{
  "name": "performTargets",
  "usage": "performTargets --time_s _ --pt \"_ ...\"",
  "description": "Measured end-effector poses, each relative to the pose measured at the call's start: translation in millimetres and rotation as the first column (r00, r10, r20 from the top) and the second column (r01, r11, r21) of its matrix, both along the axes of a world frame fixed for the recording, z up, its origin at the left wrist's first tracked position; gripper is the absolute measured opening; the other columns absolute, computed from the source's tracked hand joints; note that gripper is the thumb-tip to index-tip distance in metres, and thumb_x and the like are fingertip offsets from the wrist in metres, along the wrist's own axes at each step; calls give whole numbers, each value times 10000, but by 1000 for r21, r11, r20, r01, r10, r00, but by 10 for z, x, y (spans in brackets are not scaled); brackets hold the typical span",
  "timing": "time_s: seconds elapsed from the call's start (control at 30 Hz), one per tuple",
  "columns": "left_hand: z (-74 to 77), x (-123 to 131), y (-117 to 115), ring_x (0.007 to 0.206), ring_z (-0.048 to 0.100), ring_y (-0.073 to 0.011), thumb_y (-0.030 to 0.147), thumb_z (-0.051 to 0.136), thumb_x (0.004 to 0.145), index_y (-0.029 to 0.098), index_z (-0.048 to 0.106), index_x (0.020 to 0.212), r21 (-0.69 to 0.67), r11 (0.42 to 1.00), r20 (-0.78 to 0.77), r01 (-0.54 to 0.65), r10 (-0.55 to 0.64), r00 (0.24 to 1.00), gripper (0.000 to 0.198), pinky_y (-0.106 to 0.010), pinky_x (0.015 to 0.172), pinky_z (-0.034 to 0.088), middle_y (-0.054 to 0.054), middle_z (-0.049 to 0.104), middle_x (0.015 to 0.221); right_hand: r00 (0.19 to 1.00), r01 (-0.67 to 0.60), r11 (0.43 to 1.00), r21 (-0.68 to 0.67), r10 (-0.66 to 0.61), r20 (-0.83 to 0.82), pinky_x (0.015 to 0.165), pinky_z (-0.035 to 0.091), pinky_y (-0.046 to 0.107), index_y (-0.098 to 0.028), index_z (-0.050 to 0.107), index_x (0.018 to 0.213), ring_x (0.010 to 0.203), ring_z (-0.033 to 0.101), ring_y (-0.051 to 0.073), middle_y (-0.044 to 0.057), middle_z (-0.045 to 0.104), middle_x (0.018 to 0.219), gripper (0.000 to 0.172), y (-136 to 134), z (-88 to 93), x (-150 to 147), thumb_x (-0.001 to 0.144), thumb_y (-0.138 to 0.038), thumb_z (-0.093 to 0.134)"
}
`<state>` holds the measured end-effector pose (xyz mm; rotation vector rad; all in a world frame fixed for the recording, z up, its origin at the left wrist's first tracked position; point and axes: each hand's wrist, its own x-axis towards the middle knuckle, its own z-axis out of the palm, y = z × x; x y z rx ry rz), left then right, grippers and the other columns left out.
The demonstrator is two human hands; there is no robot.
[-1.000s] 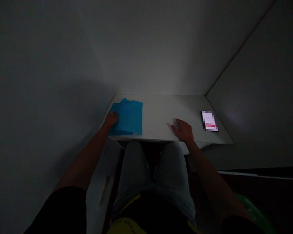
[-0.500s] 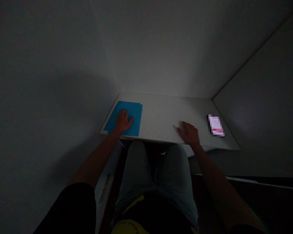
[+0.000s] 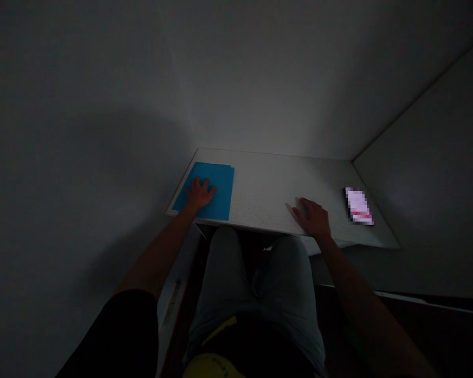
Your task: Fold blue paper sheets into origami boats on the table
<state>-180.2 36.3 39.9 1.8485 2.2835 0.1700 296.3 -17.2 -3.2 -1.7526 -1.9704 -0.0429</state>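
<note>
Blue sheets (image 3: 220, 197), apparently paper and slightly offset from one another, lie flat at the left end of a white tabletop (image 3: 264, 178). My left hand (image 3: 201, 194) rests on top of them with its fingers spread. Over toward the right, my right hand (image 3: 313, 218) lies by the table's front edge, thumb and fingers apart, with nothing in it. A phone (image 3: 358, 206) with a lit, pixelated screen sits to the right of that hand.
Pale walls (image 3: 260, 94) enclose the table at the back, left and right. My legs (image 3: 224, 278) in jeans are below the front edge. The light is dim.
The view has shifted slightly, so the table appears a little farther right. My left hand's fingers have spread or bent slightly on the blue sheets. The right hand stays by the edge.
</note>
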Motion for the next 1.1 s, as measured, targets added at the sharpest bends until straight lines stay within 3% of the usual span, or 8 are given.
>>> performTargets --time_s 0.13,0.5,0.87,0.97,1.1 --pt "11 -171 -26 1532 369 -511 677 518 954 76 432 1608 44 992 -61 -117 119 991 892 -682 1197 365 -329 382 1667 1000 -1 1000 -5 1 -5 1086 482 572 -215 647 1430 1287 631 380 171 693 1436 602 16 -21 9 1029 -636 490" --pt "107 -361 76 1406 492 -526 805 779 689 24 412 1539 51 967 -54 -249 252 966 1211 -590 1098 455 -378 509 1504 1000 9 998 -55 -8 21 1108 472 540 -208 613 1472 1335 612 366 172 669 1476 603 18 -23 5 1035 -611 509" --pt "157 -389 40 1347 543 -530 816 640 795 40 532 1452 16 978 -100 -208 209 973 1022 -575 1046 484 -374 547 1473 1000 -5 999 -47 4 -26 1112 468 557 -239 638 1432 1350 603 366 154 666 1493 564 7 13 -34 1033 -615 508" --pt "194 -379 8 1359 532 -505 783 632 821 32 543 1442 67 981 -142 -182 190 971 979 -552 1082 464 -360 551 1468 1000 -8 999 -45 6 -29 1115 464 551 -234 643 1416 1347 606 362 151 670 1489 552 4 16 -41 1031 -609 517" --pt "198 -369 -19 1393 502 -510 738 665 833 62 513 1498 113 974 -171 -194 211 962 960 -606 1131 416 -352 513 1526 1000 -4 999 -51 3 -29 1123 458 561 -236 643 1420 1355 599 368 156 661 1502 552 9 14 -42 1030 -608 522"
